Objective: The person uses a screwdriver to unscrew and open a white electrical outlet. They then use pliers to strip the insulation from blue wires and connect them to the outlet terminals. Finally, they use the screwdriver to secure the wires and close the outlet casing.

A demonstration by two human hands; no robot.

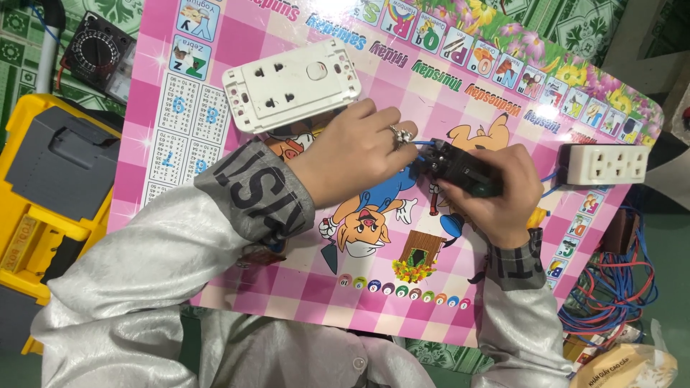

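left hand [352, 154]: curled, a ring on one finger, its fingertips pinched on the near end of the small black electrical part [460, 171]; grey sleeve with dark lettering up to the wrist.
right hand [503, 194]: wrapped round the far side of the same black part, fingers folded over it so most of its body is covered.
black part: held between both hands just above the pink checked cartoon-print tabletop [237, 43], near its middle; its shape is hard to make out, and a thin blue wire [424, 143] shows at the left hand's fingertips.
white plastic wall plate with socket holes and a switch [291, 85]: lies flat on the tabletop, just beyond the left hand.
white multi-socket block [602, 164]: on the tabletop's right edge, well apart from the plate; its cable is mostly hidden.
yellow and grey plastic toolbox [50, 179]: left of the table, cut off by the frame edge.
dial meter [97, 56]: top left, partly cut off.
tangle of red and blue wires [611, 287]: on the floor at right, partly behind the table.
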